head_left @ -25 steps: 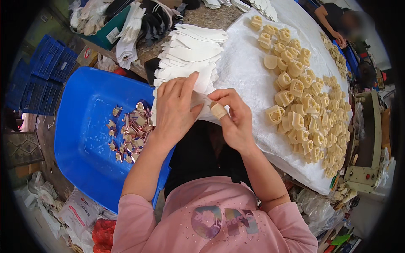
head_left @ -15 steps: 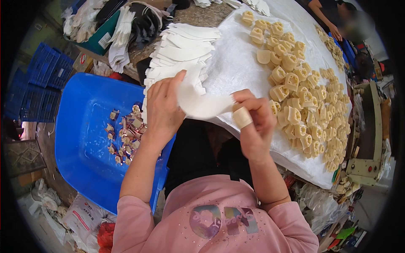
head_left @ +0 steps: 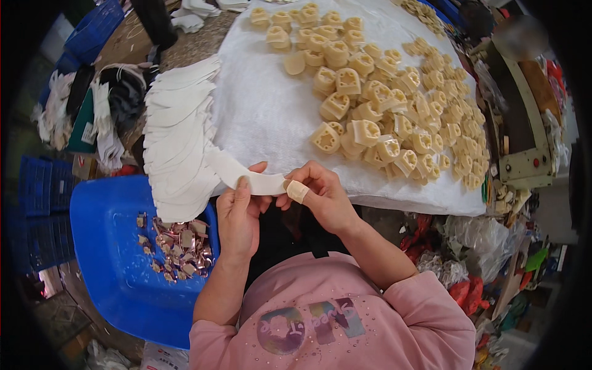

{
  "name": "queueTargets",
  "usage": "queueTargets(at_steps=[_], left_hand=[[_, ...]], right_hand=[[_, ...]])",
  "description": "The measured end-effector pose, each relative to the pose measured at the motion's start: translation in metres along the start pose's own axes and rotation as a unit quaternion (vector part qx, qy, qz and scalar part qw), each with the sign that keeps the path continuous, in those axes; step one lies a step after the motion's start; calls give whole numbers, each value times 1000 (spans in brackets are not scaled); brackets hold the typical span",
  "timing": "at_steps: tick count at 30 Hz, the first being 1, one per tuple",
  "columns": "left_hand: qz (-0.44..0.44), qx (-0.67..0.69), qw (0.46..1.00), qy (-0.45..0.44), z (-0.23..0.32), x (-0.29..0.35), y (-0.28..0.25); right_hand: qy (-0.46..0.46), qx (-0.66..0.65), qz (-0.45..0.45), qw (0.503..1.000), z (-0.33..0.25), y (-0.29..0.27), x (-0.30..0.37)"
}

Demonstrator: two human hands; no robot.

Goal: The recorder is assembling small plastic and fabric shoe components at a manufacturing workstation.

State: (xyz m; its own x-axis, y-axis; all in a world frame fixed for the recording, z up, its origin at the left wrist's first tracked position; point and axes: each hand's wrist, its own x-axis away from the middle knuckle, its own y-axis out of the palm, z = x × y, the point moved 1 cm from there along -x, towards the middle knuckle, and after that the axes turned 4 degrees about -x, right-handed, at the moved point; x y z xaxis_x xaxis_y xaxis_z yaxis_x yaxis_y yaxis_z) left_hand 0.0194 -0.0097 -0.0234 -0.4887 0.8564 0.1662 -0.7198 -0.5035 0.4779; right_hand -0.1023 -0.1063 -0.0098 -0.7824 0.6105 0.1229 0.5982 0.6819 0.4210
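A curved white fabric-like strip (head_left: 258, 182) is stretched between my two hands at the near edge of the covered table. My left hand (head_left: 239, 219) pinches the strip near its middle, thumb on top. The strip's right end is gripped by my right hand (head_left: 320, 196), which has a beige wrap around its thumb. The strip's far-left end reaches the pile of similar white strips (head_left: 179, 135), fanned out in overlapping layers just left of my hands.
Many cream moulded pieces (head_left: 370, 132) with openings crowd the right of the white cloth (head_left: 246, 98). A blue tub (head_left: 117, 296) with small coppery and beige parts stands left of me. A pale machine frame (head_left: 527, 123) is at far right, with plastic bags (head_left: 475, 237) below.
The view has shifted, so the table lies further left in it. My hands have come closer together and lower, and the strip, blurred before, is now held taut and still.
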Motion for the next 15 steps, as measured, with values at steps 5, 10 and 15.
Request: queueTargets(at_steps=[5,10,15], left_hand=[[36,48,998,-23,1,-4,1],[36,42,998,1,1,-3,13],[33,39,999,-12,3,-2,17]], right_hand=[[-288,527,63,797,-33,-26,-6],[-317,760,43,565,-43,-20,-7],[-321,783,98,523,-50,-27,-18]])
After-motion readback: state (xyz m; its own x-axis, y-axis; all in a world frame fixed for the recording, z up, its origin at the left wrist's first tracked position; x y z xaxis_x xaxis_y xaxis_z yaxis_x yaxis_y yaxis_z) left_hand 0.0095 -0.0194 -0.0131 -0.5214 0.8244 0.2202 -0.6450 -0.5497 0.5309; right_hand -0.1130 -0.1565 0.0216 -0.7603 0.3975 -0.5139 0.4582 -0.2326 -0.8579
